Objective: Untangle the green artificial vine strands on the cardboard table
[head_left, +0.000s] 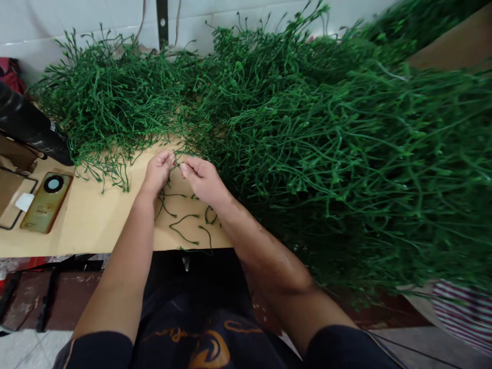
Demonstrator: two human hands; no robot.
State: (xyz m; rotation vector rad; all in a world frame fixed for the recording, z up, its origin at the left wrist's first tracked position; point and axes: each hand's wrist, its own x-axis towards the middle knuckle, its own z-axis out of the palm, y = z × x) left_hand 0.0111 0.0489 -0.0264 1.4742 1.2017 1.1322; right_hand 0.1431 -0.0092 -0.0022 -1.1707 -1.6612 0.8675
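My left hand (pixel 159 168) and my right hand (pixel 203 177) are close together over the tan table (pixel 103 220), fingers pinched on thin green stems (pixel 177 165) between them. The exact grip on the stems is partly hidden by the fingers. Several loose green stems (pixel 184 218) lie on the board below my hands, near its front edge. Behind my left hand spreads a pile of green stems (pixel 111 97). A much larger green heap (pixel 346 138) fills the right side, beside my right hand.
A phone (pixel 48 202) lies at the left, next to a dark-framed item (pixel 15 197). A black cylinder (pixel 33 125) leans behind them. White tiled wall (pixel 88 18) stands at the back. Brown cardboard (pixel 457 41) is at the upper right, striped fabric (pixel 463 312) at the lower right.
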